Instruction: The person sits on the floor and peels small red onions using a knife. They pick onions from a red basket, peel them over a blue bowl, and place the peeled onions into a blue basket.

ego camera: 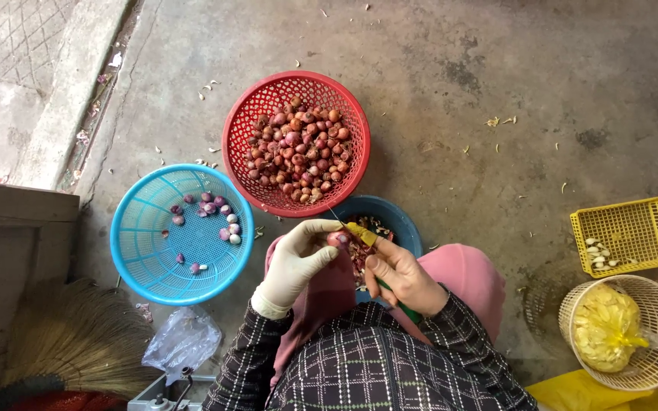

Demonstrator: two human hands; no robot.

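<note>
red basket (296, 84) | blue basket (140, 228) | yellow crate (626, 232) | white glove (295, 259)

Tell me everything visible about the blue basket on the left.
The blue basket is round, of perforated plastic with a solid rim, and stands upright on the concrete floor. It holds a few peeled shallots, purple and whitish, mostly near its upper right side. Its rim sits close beside the red basket. Neither hand touches it.
</note>
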